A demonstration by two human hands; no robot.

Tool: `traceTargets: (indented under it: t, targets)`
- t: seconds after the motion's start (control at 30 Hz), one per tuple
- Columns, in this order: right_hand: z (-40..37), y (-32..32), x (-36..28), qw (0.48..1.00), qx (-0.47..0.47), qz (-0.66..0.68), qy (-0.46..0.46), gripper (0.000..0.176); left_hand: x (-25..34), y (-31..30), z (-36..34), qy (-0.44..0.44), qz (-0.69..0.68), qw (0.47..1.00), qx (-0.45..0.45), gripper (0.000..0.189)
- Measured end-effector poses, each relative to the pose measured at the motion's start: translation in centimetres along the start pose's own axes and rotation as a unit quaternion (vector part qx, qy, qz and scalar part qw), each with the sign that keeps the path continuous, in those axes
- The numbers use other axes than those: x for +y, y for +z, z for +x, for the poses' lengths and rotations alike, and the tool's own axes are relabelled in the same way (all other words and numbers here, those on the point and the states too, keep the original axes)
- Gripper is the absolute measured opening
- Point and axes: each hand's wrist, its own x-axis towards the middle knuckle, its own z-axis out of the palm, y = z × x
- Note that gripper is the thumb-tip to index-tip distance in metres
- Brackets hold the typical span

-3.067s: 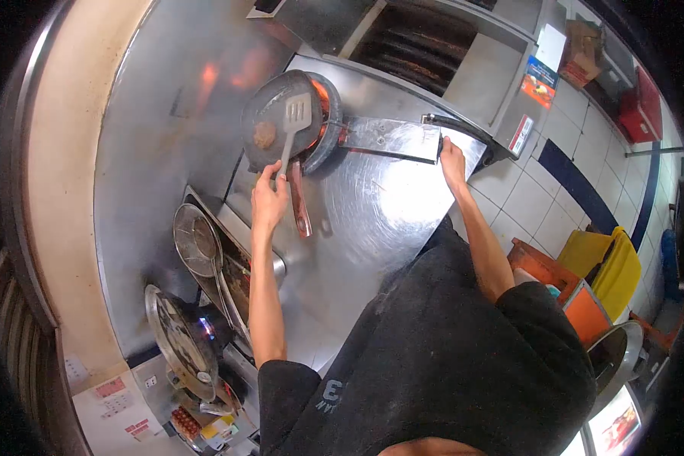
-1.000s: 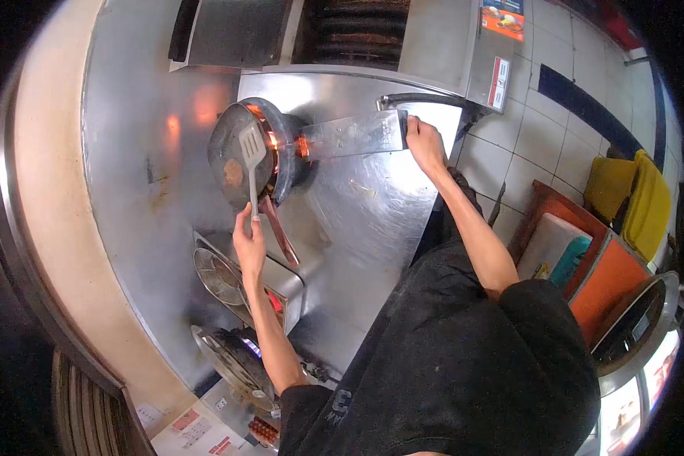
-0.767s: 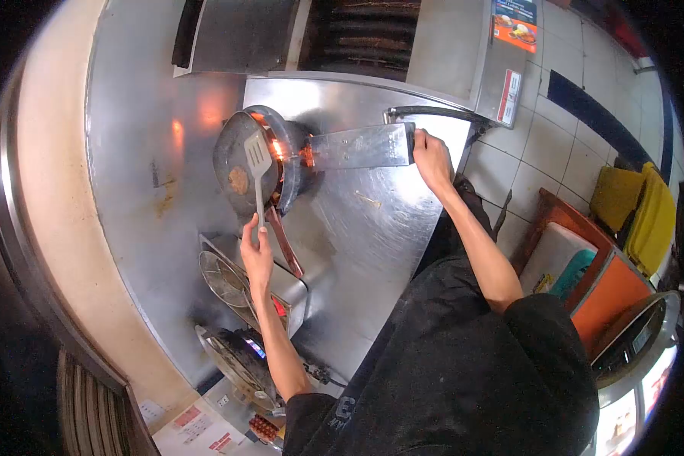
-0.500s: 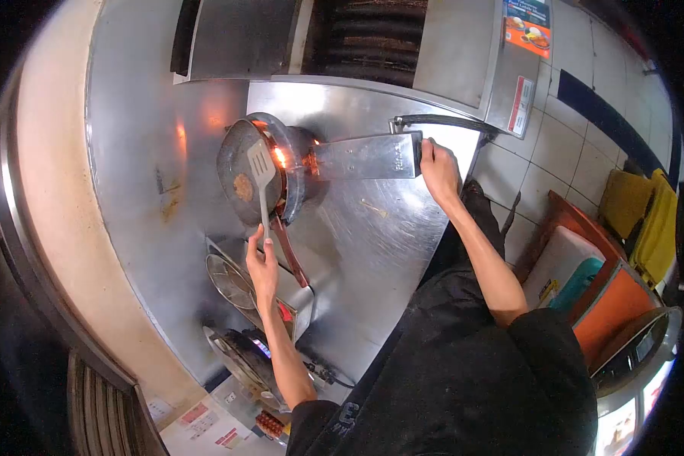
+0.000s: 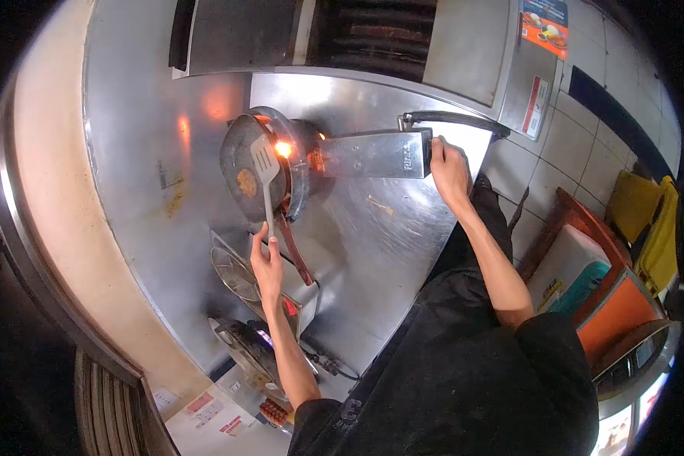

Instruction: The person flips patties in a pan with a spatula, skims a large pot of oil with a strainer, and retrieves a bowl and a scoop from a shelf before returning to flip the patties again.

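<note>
Brushed steel covers the wall panel (image 5: 133, 163) at the far left, smudged yellow in one spot and catching two orange glints. Lower down, near the frying pan, is a round wire strainer (image 5: 234, 272). The dark grey frying pan (image 5: 235, 140) sits towards the wall side of its burner (image 5: 305, 178), and in it lies a small piece of food (image 5: 246, 183): golden brown, roughly round, uneven at the edge and rough on top (what it is made of, I cannot tell). Just right of the food, apart from it, the pale slotted spatula (image 5: 264, 158) reaches over the pan; contact with the pan's surface is unclear. The left hand (image 5: 267, 262) has its fingers closed on the spatula's handle, beside the reddish-brown pan handle (image 5: 295, 251). Bright flame (image 5: 283, 149) shows at the pan's right rim. Further right, a metal stove housing (image 5: 372, 154) stretches across the shiny, scratched table (image 5: 357, 251). The right hand (image 5: 450, 171) meets its end, fingers bent, their grip hidden.
</note>
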Motion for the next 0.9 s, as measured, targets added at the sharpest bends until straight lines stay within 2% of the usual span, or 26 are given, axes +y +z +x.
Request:
traceTargets:
  t: [0.63, 0.9]
  targets:
    - [0.1, 0.0, -0.1, 1.000, 0.008, -0.013, 0.003, 0.048, -0.4, 0.0, 0.0, -0.004, -0.007, 1.000, -0.001, 0.036]
    - [0.2, 0.0, 0.0, 1.000, 0.015, -0.008, -0.026, 0.050, -1.1, -0.1, 0.2, 0.009, -0.006, 1.000, -0.004, 0.036]
